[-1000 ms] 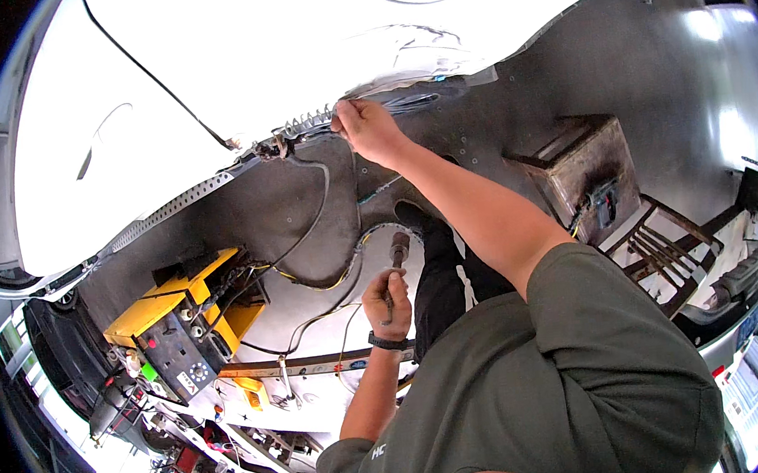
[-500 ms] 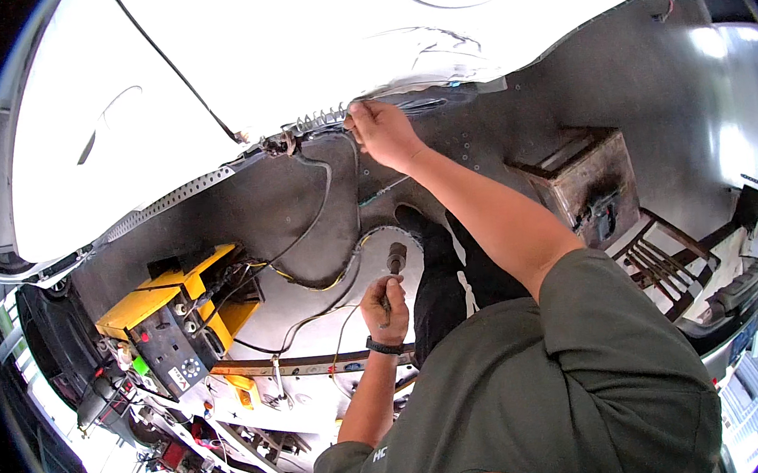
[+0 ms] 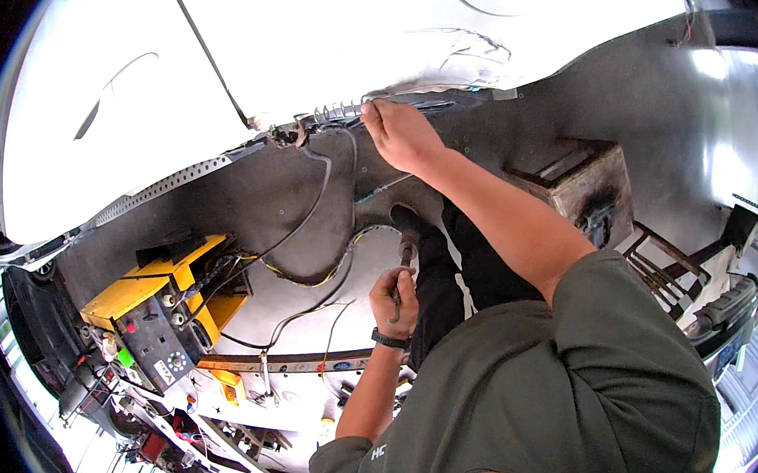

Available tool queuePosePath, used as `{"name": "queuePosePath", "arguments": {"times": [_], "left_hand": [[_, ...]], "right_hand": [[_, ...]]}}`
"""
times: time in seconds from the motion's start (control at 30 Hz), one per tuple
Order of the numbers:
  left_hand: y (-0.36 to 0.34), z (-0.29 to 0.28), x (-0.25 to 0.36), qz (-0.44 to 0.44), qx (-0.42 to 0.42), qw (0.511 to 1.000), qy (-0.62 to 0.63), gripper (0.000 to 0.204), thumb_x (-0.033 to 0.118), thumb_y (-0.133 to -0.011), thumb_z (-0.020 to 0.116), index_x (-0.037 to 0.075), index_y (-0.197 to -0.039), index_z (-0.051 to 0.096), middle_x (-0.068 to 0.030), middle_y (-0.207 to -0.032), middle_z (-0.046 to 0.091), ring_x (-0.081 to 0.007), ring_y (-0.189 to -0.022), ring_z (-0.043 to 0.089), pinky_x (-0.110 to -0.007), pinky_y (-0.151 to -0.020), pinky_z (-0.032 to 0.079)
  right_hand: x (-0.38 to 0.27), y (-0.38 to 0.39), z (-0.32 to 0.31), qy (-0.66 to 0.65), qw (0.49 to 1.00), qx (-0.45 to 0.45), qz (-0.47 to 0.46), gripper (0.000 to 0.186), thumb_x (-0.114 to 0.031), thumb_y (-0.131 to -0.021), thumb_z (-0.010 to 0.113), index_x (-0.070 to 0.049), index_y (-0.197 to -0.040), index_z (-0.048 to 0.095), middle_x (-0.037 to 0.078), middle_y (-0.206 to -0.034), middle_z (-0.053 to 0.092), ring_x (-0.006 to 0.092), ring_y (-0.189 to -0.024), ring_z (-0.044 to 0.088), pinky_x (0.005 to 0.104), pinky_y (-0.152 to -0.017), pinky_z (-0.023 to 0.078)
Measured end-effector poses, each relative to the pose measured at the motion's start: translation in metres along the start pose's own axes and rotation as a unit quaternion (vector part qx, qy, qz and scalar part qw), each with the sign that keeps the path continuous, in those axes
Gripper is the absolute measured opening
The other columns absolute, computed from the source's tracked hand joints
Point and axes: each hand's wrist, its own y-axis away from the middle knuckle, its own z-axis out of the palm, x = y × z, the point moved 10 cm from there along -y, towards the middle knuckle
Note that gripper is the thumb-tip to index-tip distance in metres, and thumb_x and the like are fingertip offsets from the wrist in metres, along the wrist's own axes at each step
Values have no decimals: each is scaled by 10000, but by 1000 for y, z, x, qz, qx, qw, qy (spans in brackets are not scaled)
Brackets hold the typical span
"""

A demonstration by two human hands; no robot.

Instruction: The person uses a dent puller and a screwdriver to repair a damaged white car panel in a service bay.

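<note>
My right hand (image 3: 404, 135) reaches up to the lower edge of a white car body (image 3: 308, 44). Its fingers are pinched at the right end of a row of metal rings (image 3: 337, 112) along that edge; what lies between the fingertips is hidden. Left of the rings, a dark clamp (image 3: 287, 136) with a black cable sits on the same edge. Lower down, in front of my legs, my left hand (image 3: 394, 303) is wrapped round a hammer-like metal tool (image 3: 408, 250), thick head up. Creases mark the panel above my right hand.
A yellow and black machine (image 3: 156, 310) stands at left, its cables (image 3: 311, 283) looping across the floor. At right are a worn metal box (image 3: 586, 187) and a slatted wooden stand (image 3: 666, 270). A white body part with a bumper (image 3: 273, 363) lies behind the machine.
The view has shifted, so the car body sits farther right in it. My right hand stays at the rings' end. The tool in my left hand has moved slightly right, nearer my leg.
</note>
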Motion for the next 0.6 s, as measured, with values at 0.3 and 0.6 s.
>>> {"name": "queuePosePath", "arguments": {"times": [0.3,0.6], "left_hand": [[-8,-16,-5,5,29,1000,-8,222,181,-1023,624,-4,-974,737,7,-713,629,-60,-646,550,-243,-593,437],[-7,-37,-15,-7,53,998,-19,204,156,-1022,613,3,-974,739,30,-704,603,-45,-639,523,-234,-591,427]], "right_hand": [[-9,-11,-3,84,996,-7,-14,651,-525,-1087,396,-12,-764,633,240,-696,655,467,-701,651,550,-661,518],[33,-7,44,-374,918,-83,99,537,-481,-1098,462,-15,-915,654,11,-699,543,144,-656,523,343,-676,495]]}}
